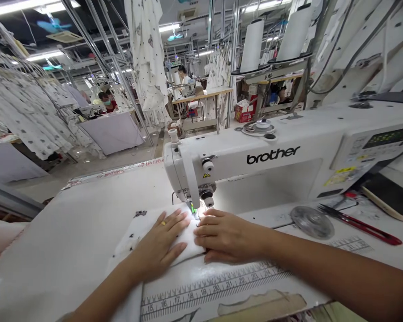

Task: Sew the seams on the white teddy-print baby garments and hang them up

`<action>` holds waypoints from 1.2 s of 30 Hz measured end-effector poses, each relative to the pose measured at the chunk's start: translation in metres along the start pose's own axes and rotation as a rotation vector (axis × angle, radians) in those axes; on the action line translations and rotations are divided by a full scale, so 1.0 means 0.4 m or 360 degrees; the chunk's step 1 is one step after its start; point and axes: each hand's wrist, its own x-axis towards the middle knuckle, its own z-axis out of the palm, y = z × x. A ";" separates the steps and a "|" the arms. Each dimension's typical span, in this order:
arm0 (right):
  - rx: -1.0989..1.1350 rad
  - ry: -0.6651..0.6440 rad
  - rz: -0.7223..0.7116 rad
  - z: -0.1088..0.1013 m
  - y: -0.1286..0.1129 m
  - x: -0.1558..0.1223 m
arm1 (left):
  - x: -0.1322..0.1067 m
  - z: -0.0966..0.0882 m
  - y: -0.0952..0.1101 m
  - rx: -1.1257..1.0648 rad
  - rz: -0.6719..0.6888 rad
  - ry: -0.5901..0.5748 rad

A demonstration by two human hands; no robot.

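White fabric with small dark motifs (144, 223) lies under the needle area of a white sewing machine (228, 156) marked "brother". My left hand (163, 239) rests flat on the fabric, fingers apart and pointing toward the lit presser foot (194, 212); a yellow ring is on one finger. Just right of the foot, my right hand (226, 235) has its fingers bent and pressed together at the fabric's right edge. Whatever lies under those fingertips is mostly hidden.
Red-handled thread snips (366, 226) and a clear round disc (312, 222) lie right of my hands. A printed ruler scale (208, 288) runs along the table front. Thread cones (251, 47) stand behind the machine. Beyond, people sit among hanging printed fabrics (146, 53).
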 end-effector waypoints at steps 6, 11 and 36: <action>-0.0117 -0.0008 0.0127 -0.007 0.020 -0.008 | 0.040 -0.010 -0.010 0.0007 0.0195 0.0121; -0.0182 -0.0031 0.0149 -0.008 0.020 -0.008 | 0.048 -0.010 -0.014 0.0016 0.0254 0.0067; -0.0136 -0.0054 0.0419 -0.019 0.023 -0.007 | 0.089 -0.035 -0.072 -0.0024 0.0349 0.0086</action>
